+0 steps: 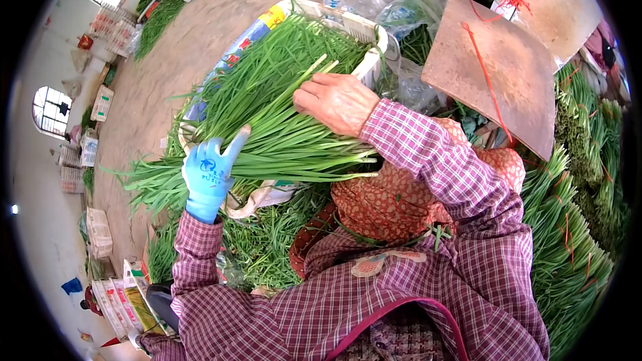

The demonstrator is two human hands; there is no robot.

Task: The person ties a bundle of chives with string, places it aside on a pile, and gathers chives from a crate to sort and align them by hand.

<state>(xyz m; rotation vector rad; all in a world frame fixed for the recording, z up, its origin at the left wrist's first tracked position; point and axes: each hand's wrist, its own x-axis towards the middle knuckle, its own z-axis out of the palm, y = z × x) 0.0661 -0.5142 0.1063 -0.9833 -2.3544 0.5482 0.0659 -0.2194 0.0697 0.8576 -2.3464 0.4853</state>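
apparently sorting: the greens lie across the basket; the gloved left hand and bare right hand touch them, fingers bent, grip hidden, so i can't tell; lifting stems would want gentleness.

The left hand, in a blue glove, lies on the leafy side of long green stalks heaped over a white crate; the bare right hand rests on them nearer their pale ends. To the right, red string crosses a brown board, near tied green bundles. Loose leaves lie below the crate.
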